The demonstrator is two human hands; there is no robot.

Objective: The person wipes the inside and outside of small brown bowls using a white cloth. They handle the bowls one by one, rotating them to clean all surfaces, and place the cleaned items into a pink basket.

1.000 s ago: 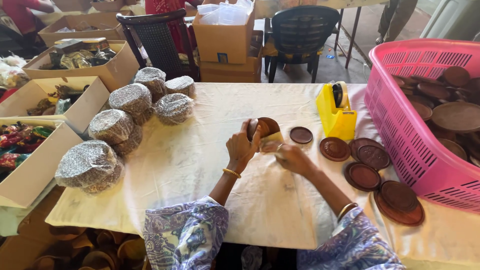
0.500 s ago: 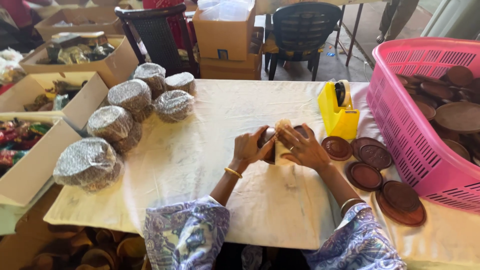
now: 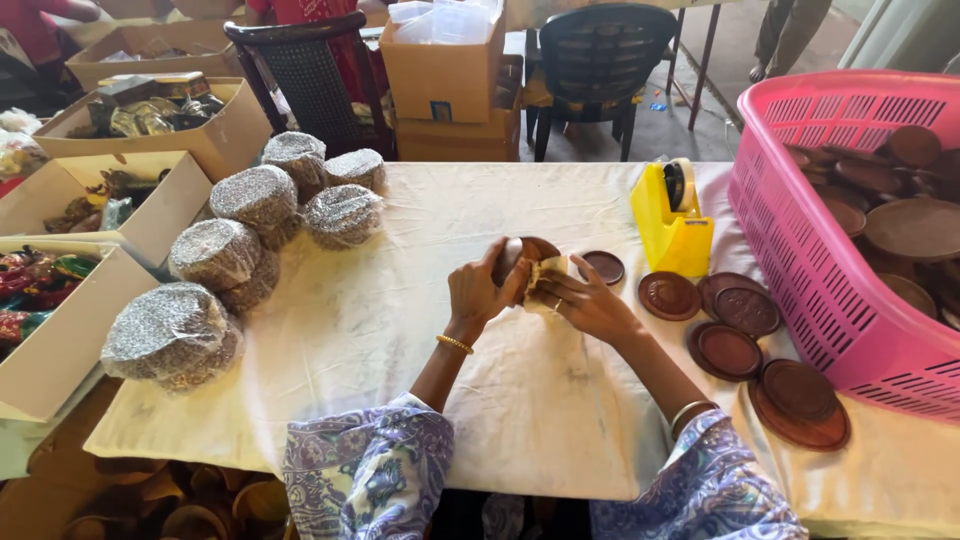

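**Kid one:** White cloth covers the table [image 3: 400, 330] in the head view. What are the hands doing?

**Kid two:** The left hand [image 3: 478, 290] is curled around a small brown bowl [image 3: 520, 256] and holds it up just over the cloth. The right hand [image 3: 585, 300] pinches a bit of tan paper [image 3: 545, 272] against the bowl. Both hands are close together in the middle of the table.

**Kid one:** What is beside them?

**Kid two:** A little brown lid [image 3: 604, 267] lies just beside the right hand. More flat brown discs [image 3: 745, 330] lie on the cloth to the right. A yellow tape holder [image 3: 672, 225] stands behind them. A big pink basket [image 3: 800, 260] on the right is full of brown plates.

**Kid one:** And on the left?

**Kid two:** Round bundles in shiny wrap [image 3: 215, 255] sit in a heap. Open cardboard boxes [image 3: 70, 330] stand past the table edge. Two dark chairs [image 3: 600, 60] are at the back.
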